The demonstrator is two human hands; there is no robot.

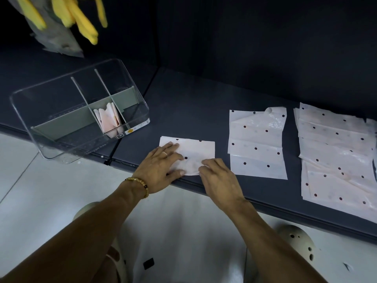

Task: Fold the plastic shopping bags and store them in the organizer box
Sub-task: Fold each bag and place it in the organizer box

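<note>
One head-worn camera looks steeply down and forward, close over the dark table (pixel 204 111) edge (wide-angle, so edges probably bend).

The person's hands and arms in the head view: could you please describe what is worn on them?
Both forearms are bare, with no sleeves in view. The left hand wears a thin ring on one finger, and a bracelet of small amber and dark beads circles its wrist. The right hand shows no jewellery or glove.

home utility corner, tiled floor (pixel 183 221), hanging yellow gloves (pixel 81 21)
</note>
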